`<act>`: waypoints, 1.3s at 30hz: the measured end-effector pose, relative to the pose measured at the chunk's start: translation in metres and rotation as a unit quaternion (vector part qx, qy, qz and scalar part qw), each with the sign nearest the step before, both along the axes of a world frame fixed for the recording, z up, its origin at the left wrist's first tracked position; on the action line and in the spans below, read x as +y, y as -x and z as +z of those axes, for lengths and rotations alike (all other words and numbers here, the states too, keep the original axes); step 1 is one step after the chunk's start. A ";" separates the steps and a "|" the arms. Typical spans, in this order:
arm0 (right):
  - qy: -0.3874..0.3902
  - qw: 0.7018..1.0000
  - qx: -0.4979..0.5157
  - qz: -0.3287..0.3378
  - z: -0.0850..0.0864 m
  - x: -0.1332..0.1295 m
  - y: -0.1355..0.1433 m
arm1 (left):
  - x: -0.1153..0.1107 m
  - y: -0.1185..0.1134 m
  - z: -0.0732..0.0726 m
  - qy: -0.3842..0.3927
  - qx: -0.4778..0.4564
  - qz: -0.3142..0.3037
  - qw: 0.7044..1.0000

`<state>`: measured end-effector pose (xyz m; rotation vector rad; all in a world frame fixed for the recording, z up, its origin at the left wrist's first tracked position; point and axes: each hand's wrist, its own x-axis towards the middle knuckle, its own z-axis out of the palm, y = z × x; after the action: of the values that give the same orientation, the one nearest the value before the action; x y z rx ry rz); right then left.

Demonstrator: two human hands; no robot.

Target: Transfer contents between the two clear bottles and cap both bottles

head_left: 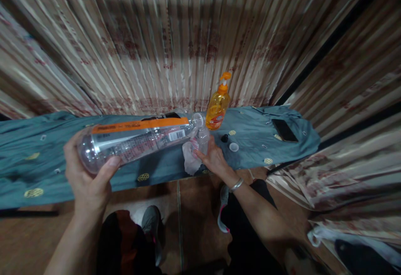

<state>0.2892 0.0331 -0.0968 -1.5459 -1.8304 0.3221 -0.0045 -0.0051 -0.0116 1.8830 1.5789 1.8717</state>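
Observation:
My left hand (89,174) is wrapped round the base of a large clear plastic bottle (140,135) with an orange and silver label. The bottle lies nearly level, its neck pointing right. Its mouth meets the top of a small clear bottle (203,139), which stands upright on the cloth. My right hand (214,158) is closed round that small bottle, with a crumpled white tissue (191,158) against its left side. Whether any liquid passes between the two mouths I cannot tell. Right of my right hand lie a black cap (224,138) and a white cap (233,146).
A pump bottle of orange liquid (217,108) stands just behind the small bottle. A dark phone (284,130) lies toward the right end of the narrow table with its teal cloth (169,164). Pleated curtains (175,49) hang close behind and at the right.

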 end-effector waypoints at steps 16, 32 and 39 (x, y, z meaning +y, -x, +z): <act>0.018 1.000 0.011 0.001 0.003 -0.001 0.000 | 0.001 0.000 0.000 -0.002 -0.064 -0.022 0.998; 0.001 1.000 0.001 0.001 0.002 0.000 0.000 | 0.000 -0.002 0.002 -0.009 -0.069 -0.033 0.997; 0.007 1.000 0.010 0.003 0.002 0.000 0.000 | 0.002 0.000 0.001 -0.013 -0.073 -0.035 0.997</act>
<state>0.2889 0.0328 -0.0950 -1.5403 -1.8213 0.3529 -0.0045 -0.0029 -0.0107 1.7426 1.4332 1.9587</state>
